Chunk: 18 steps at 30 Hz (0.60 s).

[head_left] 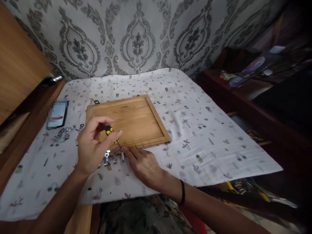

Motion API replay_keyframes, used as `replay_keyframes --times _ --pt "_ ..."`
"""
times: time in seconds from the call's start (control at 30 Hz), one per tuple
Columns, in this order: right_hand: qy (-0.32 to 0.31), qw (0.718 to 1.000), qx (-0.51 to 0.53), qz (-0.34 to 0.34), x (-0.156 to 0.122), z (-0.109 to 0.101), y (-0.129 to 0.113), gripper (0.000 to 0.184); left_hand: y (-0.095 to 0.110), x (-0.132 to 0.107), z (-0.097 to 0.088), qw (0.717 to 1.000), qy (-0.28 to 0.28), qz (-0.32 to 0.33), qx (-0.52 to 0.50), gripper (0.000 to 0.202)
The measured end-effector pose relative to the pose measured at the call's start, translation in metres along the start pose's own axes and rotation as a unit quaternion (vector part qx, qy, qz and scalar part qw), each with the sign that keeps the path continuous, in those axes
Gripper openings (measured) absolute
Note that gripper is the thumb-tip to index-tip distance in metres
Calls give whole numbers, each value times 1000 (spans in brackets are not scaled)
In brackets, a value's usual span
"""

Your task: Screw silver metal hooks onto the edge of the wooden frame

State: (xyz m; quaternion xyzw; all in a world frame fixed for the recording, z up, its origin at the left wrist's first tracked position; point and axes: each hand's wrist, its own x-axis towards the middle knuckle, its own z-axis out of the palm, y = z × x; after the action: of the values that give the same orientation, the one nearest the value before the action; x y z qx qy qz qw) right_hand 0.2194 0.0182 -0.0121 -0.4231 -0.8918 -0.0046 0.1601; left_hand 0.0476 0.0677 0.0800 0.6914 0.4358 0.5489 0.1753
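Observation:
A yellow-and-black screwdriver (109,130) is in my left hand (90,144), its fingers curled around the handle with the thumb along the near side. The shaft slants down to the front edge of a framed wooden panel (131,118) lying on the cloth. Along that edge hang several shiny metal hook-like pieces (115,157). My right hand (146,165) rests palm down at the same edge, fingers pressed together. Its fingertips meet at the screwdriver's tip beside the rightmost metal piece; what they pinch is hidden.
A patterned white cloth (195,156) covers the table. To the left lie a clear bag of metal parts (63,133) and a phone (58,113). Wooden furniture (21,58) borders the left side. A dark shelf with a bottle (255,65) stands at right, near tools below (243,188).

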Motion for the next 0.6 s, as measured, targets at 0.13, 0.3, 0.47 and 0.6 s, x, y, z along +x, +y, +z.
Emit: replay_keyframes --times 0.13,0.3,0.47,0.6 --pt "12 1000 4 1 0 1 1 39 0 -1 -1 999 26 -11 -21 25" --pt "15 1000 7 5 1 1 0 38 0 -1 -5 1000 19 -14 -19 20" --pt "15 1000 1 3 1 1 0 40 0 0 -7 1000 -6 -6 -22 16" --pt "19 1000 2 3 0 3 1 41 0 -2 -9 998 -42 12 -45 17"
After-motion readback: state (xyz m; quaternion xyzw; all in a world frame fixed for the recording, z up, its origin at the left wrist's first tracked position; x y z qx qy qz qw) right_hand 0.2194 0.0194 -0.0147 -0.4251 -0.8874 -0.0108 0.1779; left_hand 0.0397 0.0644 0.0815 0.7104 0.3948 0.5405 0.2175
